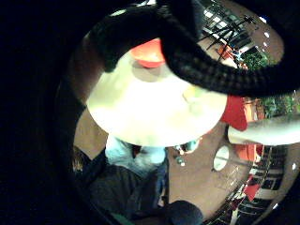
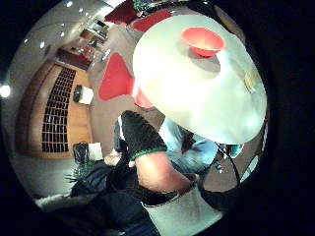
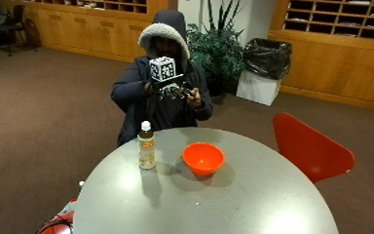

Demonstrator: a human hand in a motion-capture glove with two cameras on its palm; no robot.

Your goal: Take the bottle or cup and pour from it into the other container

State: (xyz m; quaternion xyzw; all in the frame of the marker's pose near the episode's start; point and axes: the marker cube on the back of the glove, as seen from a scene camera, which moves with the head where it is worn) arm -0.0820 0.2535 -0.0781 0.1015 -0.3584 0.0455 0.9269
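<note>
Bottle [image 3: 147,146] and bowl [image 3: 203,157] are the task's pair, and both stand untouched on the round grey table [image 3: 252,200], which serves as the landmark. On the table, the bottle is upright with its white cap on, toward the edge nearest the seated person; the orange bowl sits just beside it, a little farther from that person, the two close but not touching.

Above and beyond the table's far edge, the gloved right hand [image 3: 164,90] is raised at the person's chest, with the bare hand [image 3: 193,97] meeting it there. It holds none of the task's things; whether its fingers are curled or straight cannot be told from these views.

Judging by this, the pick-up has not begun. To do it well, the hand should probably come down to the bottle's side and take it around the middle, keeping it upright. The cap looks to be still on, so it would likely need removing before any pour.

Beside the table stands a red chair [image 3: 310,146]. Nothing lies between the hand and the bottle.
</note>
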